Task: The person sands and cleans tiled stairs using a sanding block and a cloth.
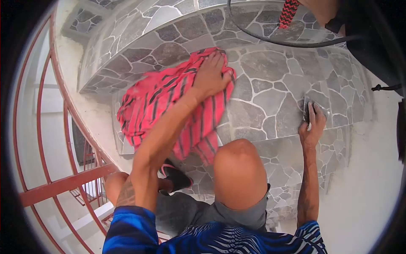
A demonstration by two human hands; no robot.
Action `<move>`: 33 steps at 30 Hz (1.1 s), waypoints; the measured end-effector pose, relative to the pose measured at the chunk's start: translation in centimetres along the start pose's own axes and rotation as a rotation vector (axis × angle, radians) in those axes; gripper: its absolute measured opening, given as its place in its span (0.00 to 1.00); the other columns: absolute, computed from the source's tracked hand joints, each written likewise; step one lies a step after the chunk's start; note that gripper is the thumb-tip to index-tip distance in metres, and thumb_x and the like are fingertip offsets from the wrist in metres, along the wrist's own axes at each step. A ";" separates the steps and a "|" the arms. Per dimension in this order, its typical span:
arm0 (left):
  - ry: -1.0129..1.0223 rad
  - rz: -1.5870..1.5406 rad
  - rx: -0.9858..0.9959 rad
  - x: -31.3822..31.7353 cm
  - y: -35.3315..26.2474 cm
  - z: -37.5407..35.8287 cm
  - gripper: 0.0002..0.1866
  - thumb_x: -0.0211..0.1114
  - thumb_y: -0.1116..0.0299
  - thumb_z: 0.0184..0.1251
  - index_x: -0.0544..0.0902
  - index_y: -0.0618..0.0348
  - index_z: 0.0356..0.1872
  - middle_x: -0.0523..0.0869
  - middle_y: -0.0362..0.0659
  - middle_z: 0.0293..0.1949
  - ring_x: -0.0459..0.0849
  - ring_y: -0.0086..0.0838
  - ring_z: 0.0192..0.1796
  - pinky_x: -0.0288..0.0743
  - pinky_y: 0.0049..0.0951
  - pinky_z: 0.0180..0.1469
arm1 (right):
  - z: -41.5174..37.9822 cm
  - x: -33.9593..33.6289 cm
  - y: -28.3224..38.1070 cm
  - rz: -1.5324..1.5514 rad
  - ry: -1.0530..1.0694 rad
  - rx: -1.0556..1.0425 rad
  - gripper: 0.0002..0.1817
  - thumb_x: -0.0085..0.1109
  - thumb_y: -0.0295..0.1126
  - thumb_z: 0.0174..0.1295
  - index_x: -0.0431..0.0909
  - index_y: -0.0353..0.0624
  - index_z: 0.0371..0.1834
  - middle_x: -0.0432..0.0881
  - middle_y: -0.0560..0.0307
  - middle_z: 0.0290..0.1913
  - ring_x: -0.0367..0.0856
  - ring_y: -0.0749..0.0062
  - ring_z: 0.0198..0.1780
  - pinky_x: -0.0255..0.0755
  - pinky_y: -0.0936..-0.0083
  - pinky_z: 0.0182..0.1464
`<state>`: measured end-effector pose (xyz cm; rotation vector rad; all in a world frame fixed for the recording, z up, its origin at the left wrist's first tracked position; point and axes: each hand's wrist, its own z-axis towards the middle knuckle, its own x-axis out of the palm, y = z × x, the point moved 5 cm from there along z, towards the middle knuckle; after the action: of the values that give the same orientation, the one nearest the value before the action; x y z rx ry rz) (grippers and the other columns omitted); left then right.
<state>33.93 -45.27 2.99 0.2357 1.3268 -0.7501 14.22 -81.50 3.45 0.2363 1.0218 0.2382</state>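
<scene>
A red cloth with dark stripes [163, 99] lies bunched on a stair tread with a grey stone pattern [264, 91]. My left hand [211, 74] rests on the cloth's upper right part, palm down with the fingers extended. To the right, my right hand [313, 122] holds a small flat greyish piece [308, 103] against the tread, near its front edge. Fingers and thumb press on that piece, and part of it is hidden under them.
A red metal railing [67, 184] curves along the left side. Higher steps [177, 29] rise ahead, with a dark cable [292, 43] across them. Part of another person [319, 10] shows at the upper right. My knee [241, 173] is between my arms.
</scene>
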 end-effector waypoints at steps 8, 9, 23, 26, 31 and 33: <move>0.139 -0.036 -0.083 -2.5 -7.0 -7.7 0.40 0.61 0.51 0.71 0.66 0.73 0.75 0.65 0.62 0.77 0.61 0.52 0.81 0.56 0.50 0.81 | 0.6 1.7 0.7 -0.078 -0.066 0.072 0.38 0.59 0.21 0.48 0.77 0.49 0.70 0.78 0.46 0.66 0.76 0.45 0.64 0.65 0.52 0.68; 0.161 -0.013 -0.087 -3.0 -7.2 -7.8 0.41 0.61 0.51 0.70 0.66 0.72 0.75 0.65 0.62 0.78 0.61 0.52 0.81 0.57 0.49 0.81 | 0.9 1.7 0.8 -0.099 -0.074 0.064 0.38 0.59 0.21 0.48 0.78 0.48 0.70 0.78 0.46 0.66 0.76 0.45 0.64 0.65 0.52 0.67; 0.094 -0.119 -0.037 -2.3 -6.2 -9.9 0.38 0.59 0.52 0.71 0.67 0.67 0.75 0.69 0.55 0.77 0.61 0.46 0.81 0.58 0.53 0.80 | 4.5 1.8 3.9 -0.141 0.275 -0.034 0.36 0.62 0.22 0.49 0.78 0.48 0.68 0.81 0.47 0.61 0.78 0.48 0.62 0.70 0.52 0.64; 0.015 -0.085 -0.158 -2.1 -3.1 -4.4 0.36 0.57 0.53 0.72 0.68 0.65 0.75 0.70 0.56 0.76 0.65 0.51 0.79 0.60 0.52 0.78 | 7.3 2.0 10.4 0.002 0.225 -0.213 0.32 0.61 0.23 0.51 0.79 0.46 0.66 0.83 0.45 0.56 0.81 0.48 0.57 0.74 0.53 0.58; -0.005 0.092 -0.181 -1.9 -2.8 -1.5 0.37 0.55 0.53 0.72 0.68 0.69 0.75 0.70 0.57 0.76 0.65 0.52 0.79 0.64 0.55 0.76 | 9.0 6.3 16.4 -0.061 0.392 -0.300 0.27 0.62 0.25 0.54 0.80 0.45 0.61 0.84 0.47 0.52 0.83 0.49 0.55 0.75 0.53 0.57; 0.059 -0.043 -0.147 -2.5 -4.2 -6.9 0.37 0.54 0.52 0.71 0.68 0.69 0.75 0.68 0.56 0.77 0.62 0.50 0.81 0.61 0.55 0.78 | 9.1 7.8 16.6 -0.174 0.507 -0.322 0.25 0.62 0.26 0.55 0.80 0.44 0.60 0.84 0.49 0.52 0.82 0.50 0.56 0.74 0.53 0.58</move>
<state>25.81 -43.66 4.60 0.1128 1.4400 -0.6831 24.54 -64.13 6.67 -0.2181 1.4762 0.3082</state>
